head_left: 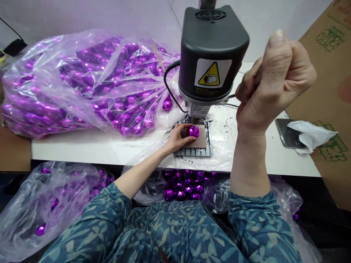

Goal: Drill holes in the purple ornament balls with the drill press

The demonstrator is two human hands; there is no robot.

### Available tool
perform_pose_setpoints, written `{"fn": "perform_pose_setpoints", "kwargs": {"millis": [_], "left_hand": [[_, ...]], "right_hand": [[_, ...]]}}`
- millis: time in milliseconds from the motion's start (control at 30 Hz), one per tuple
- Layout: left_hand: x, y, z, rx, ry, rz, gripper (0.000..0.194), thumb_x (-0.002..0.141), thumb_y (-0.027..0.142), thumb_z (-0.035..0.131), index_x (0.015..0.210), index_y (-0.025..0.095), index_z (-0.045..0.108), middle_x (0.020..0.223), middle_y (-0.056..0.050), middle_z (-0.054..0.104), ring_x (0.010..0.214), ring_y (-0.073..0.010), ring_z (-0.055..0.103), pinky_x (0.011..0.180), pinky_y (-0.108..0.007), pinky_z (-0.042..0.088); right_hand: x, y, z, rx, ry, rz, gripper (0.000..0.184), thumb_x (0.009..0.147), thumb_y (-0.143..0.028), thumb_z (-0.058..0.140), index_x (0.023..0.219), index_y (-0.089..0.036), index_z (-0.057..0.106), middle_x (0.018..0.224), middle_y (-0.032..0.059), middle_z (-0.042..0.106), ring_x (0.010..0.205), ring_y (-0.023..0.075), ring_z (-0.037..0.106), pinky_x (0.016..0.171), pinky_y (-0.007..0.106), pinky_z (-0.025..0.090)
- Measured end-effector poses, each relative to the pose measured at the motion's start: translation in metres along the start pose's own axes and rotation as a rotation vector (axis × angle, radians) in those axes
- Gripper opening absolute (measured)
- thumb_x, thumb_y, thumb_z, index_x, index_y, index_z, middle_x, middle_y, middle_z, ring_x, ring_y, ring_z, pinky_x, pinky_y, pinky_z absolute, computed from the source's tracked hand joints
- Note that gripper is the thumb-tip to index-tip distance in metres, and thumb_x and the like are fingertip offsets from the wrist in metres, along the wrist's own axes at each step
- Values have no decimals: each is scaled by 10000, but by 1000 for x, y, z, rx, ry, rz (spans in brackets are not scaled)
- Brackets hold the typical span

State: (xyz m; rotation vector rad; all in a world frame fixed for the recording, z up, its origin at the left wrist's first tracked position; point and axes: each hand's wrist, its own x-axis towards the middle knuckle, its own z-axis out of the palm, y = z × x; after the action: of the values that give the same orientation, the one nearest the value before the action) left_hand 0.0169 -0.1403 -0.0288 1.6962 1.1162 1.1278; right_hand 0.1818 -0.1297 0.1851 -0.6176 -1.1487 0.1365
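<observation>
My left hand [177,138] pinches a shiny purple faceted ball [194,131] and holds it on the small brown pad [199,141] of a bench drill, directly under the bit. The drill's dark grey head [211,54] carries a yellow warning label. My right hand [270,82] is raised at the right of the drill head, closed in a fist around a thin lever [231,96] that sticks out from the machine. The metal base plate [208,150] lies on clear plastic sheet speckled with black chips.
A big clear bag of purple balls [82,84] fills the white table's left side. More bagged purple balls [182,184] lie below the table edge in my lap and at the lower left. A phone [287,133] and white tissue [312,135] sit right, beside a cardboard box [329,91].
</observation>
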Motion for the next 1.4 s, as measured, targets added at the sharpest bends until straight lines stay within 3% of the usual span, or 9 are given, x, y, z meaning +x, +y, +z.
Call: {"fn": "perform_pose_setpoints", "kwargs": {"millis": [133, 267, 400, 500, 800, 1000, 1200, 1400], "left_hand": [[-4, -3, 7, -131, -59, 13, 606, 786, 414, 893, 1279, 186, 625, 1274, -128, 717, 1162, -274, 704, 1067, -479, 565], [-6, -3, 6, -110, -56, 28, 610, 796, 420, 886, 1283, 179, 609, 1289, -140, 711, 1186, -283, 705, 1082, -491, 568], [-6, -3, 5, -100, -62, 13, 611, 802, 423, 882, 1290, 184, 603, 1296, -140, 707, 1190, -286, 705, 1081, -497, 572], [-6, -3, 6, -98, -62, 16, 605, 810, 432, 877, 1292, 190, 603, 1304, -139, 701, 1200, -285, 698, 1088, -496, 565], [-8, -3, 5, -108, -59, 31, 605, 814, 471, 868, 1281, 191, 604, 1294, -137, 697, 1190, -280, 694, 1078, -472, 562], [-8, -4, 5, -106, -48, 47, 603, 813, 486, 865, 1271, 187, 610, 1283, -138, 694, 1181, -278, 694, 1073, -466, 563], [-8, -5, 6, -93, -40, 53, 580, 817, 460, 870, 1263, 187, 620, 1284, -138, 697, 1186, -280, 696, 1075, -469, 566], [-8, -7, 6, -92, -34, 74, 576, 820, 460, 866, 1262, 187, 616, 1288, -138, 690, 1184, -280, 700, 1061, -477, 581]], "right_hand": [[0, 1, 0, 64, 1, 3, 593, 799, -689, 603, 592, -214, 312, 431, -82, 303, 366, 55, 283, 434, 278, 239], [-3, 0, -1, 114, 14, -8, 581, 822, -687, 588, 599, -221, 324, 430, -89, 314, 358, 49, 285, 421, 280, 205], [-13, -6, -5, 142, 30, -49, 509, 927, -418, 621, 590, -196, 310, 438, -89, 309, 374, 18, 303, 441, 238, 186], [-25, -12, -9, 92, 46, -16, 513, 969, -310, 566, 582, -187, 251, 447, -74, 267, 390, 14, 321, 459, 233, 209], [-50, -3, -21, 73, 117, -29, 589, 919, -409, 617, 621, -191, 158, 448, -73, 161, 366, 12, 256, 430, 207, 240], [-62, 25, -28, 11, 299, -134, 605, 833, -522, 645, 633, -188, 181, 481, -70, 49, 363, 25, 195, 404, 223, 241], [-67, 35, -33, 171, 162, -316, 473, 904, -286, 549, 650, -152, 174, 429, -71, 119, 346, 4, 173, 377, 172, 245], [-71, 43, -38, 169, 79, -452, 472, 931, -231, 542, 629, -172, 184, 392, -91, 152, 307, 5, 178, 331, 176, 245]]}}
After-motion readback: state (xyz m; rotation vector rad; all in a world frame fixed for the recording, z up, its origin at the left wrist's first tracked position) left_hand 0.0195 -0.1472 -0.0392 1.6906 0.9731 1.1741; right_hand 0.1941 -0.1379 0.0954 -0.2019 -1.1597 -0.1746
